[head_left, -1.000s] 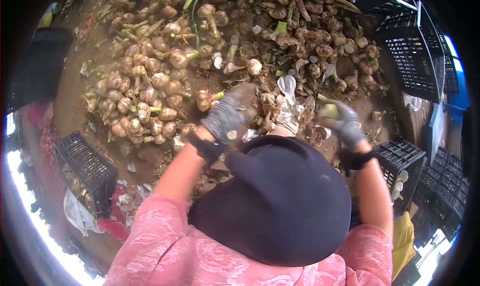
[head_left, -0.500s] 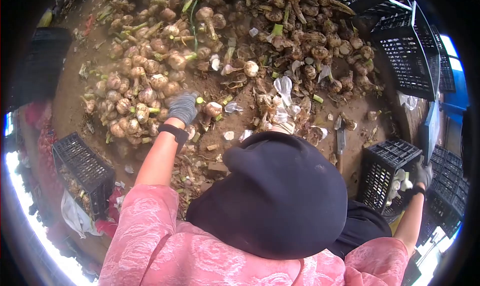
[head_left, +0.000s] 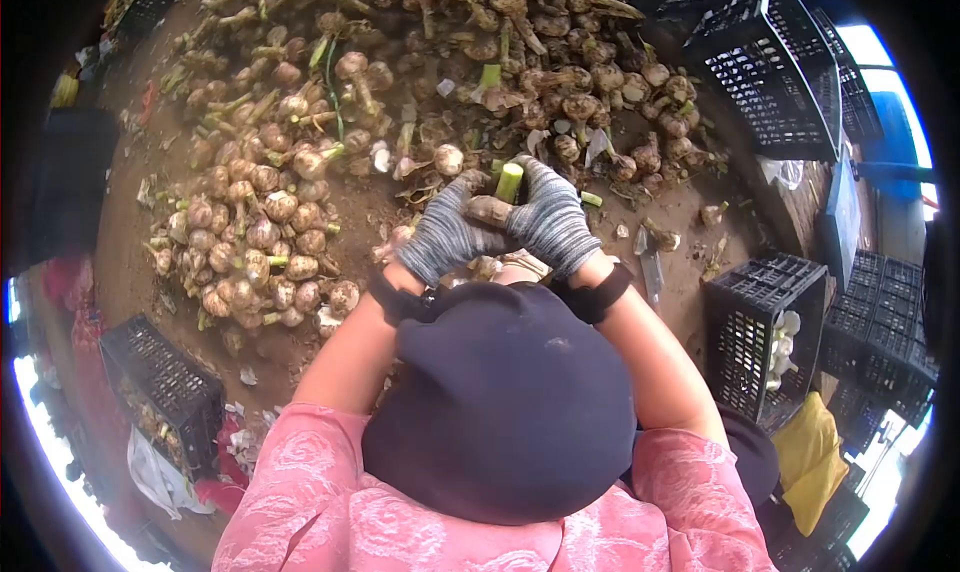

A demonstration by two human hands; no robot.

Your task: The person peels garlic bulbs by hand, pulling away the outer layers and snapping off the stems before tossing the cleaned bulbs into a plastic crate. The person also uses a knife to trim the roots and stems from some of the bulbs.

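Both gloved hands have come together in front of my body. A garlic bulb with a thick green cut stem [head_left: 509,183] is between them; most of the bulb is hidden by my fingers. My left hand [head_left: 450,230], in a grey knit glove, is closed at its left side. My right hand [head_left: 553,220], in a matching glove, wraps it from the right, fingers pointing away from me. Just beyond, a pale garlic bulb [head_left: 448,159] lies on the dirt. A large heap of garlic bulbs [head_left: 262,234] spreads to the left and far side.
At the right stands a black crate [head_left: 765,282] with peeled white garlic [head_left: 783,350] inside. More black crates [head_left: 770,72] lean at the far right. Another crate [head_left: 165,372] sits at the left. A metal blade [head_left: 652,274] lies on the dirt floor, and a yellow cloth [head_left: 810,462] is nearby.
My left hand has moved right from the garlic heap. My right hand has left the crate at the right and joined it around a green-stemmed bulb. The view has shifted.
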